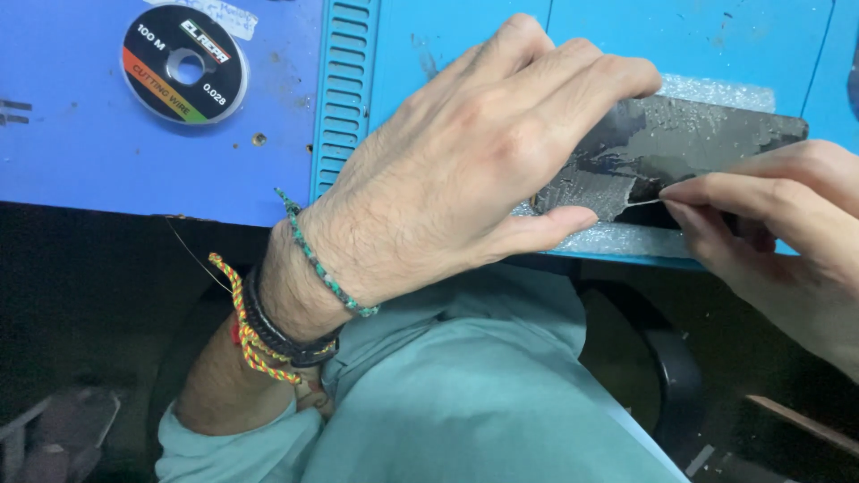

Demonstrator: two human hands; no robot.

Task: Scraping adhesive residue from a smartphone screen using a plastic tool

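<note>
Right-hand grip (pixel 787 224): thumb & forefinger pinched shut on 1 thin pale cutting wire (pixel 646 203), at the near edge of the dark rectangular glass panel (pixel 689 148). Left-hand grip (pixel 465 170): opened flat, fingers spread over the panel's left end, thumb along its near-left corner, pressing down, not closed round anything. 1 panel, lying flat on the blue heated desk pad (pixel 465 36); surface dark grey, blotchy w/ patchy residue, a clear speckled film showing past its far & near edges. 1 round black wire spool (pixel 184 63), well left of the panel, beyond the pad's slotted vent. 3 braided cords + 1 black band on the left wrist (pixel 277 313).
</note>
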